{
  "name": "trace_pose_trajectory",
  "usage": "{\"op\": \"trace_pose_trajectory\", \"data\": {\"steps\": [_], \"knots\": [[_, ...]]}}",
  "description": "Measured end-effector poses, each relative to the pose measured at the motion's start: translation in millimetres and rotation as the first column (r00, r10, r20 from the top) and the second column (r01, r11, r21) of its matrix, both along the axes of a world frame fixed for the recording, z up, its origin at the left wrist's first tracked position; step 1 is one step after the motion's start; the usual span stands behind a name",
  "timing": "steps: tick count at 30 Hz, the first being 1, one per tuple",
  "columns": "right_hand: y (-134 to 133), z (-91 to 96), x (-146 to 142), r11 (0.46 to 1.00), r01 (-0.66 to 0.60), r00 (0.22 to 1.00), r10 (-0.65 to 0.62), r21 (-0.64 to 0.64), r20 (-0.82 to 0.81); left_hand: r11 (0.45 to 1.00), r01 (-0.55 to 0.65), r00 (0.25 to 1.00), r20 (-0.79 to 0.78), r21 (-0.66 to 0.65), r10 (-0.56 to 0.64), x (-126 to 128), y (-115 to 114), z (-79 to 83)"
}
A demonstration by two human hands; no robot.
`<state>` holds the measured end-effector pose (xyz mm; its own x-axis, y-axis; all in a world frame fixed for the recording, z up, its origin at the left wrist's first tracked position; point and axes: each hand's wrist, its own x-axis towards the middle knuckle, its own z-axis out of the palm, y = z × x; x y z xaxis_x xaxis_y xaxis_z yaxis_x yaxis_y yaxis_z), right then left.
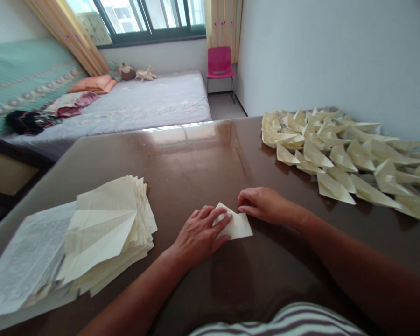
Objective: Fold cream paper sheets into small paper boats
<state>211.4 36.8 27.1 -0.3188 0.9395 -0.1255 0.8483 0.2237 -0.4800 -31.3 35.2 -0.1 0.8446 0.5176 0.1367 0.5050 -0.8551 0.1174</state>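
Note:
A small folded piece of cream paper (238, 225) lies on the brown table (196, 158) in front of me. My left hand (199, 233) lies flat on its left part, fingers stretched out and pressing it down. My right hand (264, 205) rests at the paper's upper right edge, fingers curled and pinching the fold.
A stack of cream sheets (105, 233) sits at the left, with printed pages (24, 261) beside it. Several folded paper boats (343, 154) are heaped at the right by the wall. Beyond the table are a bed (133, 105) and a pink chair (220, 65).

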Motion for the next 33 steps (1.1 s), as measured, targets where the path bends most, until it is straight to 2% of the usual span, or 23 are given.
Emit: {"op": "trace_pose_trajectory", "data": {"steps": [3,6,10,15,21,29,33], "knots": [[-9,9.5,-3,0.997,-0.065,0.986,0.071,-0.045,0.154,1.000,0.023,1.000,-0.004,-0.017,-0.023,-1,-1,2.3],[-13,14.3,-8,0.993,-0.095,0.972,0.108,-0.072,0.211,0.999,0.043,0.999,-0.007,-0.030,-0.043,-1,-3,4.4],[-12,14.5,-8,0.989,-0.093,0.975,0.114,-0.114,0.193,0.999,0.040,0.999,-0.013,-0.034,-0.040,0,-4,5.2],[-10,12.2,-3,0.998,-0.022,0.978,0.035,-0.064,0.207,0.999,0.035,0.999,-0.011,-0.021,-0.035,0,-5,5.0],[-11,15.1,-8,0.991,-0.068,0.965,0.096,-0.119,0.245,0.999,0.024,0.999,-0.023,-0.033,-0.024,1,-5,5.7],[-12,15.4,-13,0.988,-0.061,0.962,0.097,-0.144,0.255,0.999,0.011,0.999,-0.032,-0.032,-0.012,0,-7,4.2],[-15,13.3,-17,0.994,-0.054,0.965,0.076,-0.091,0.251,1.000,0.008,0.999,-0.034,-0.027,-0.009,1,-7,3.9]]}}
